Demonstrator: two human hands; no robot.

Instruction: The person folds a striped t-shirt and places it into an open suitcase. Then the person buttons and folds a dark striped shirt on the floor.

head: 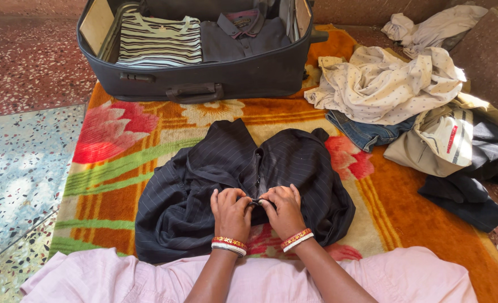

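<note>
Both hands' grip (258, 203) pinching dark shirt (226, 168), suitcase (204, 73) beyond

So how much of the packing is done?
Two folded tops, a striped top and a grey shirt, already lie in the suitcase. Both hands, left hand and right hand, are fastening the black pinstriped shirt. The heap of clothes waits unfolded.
</note>
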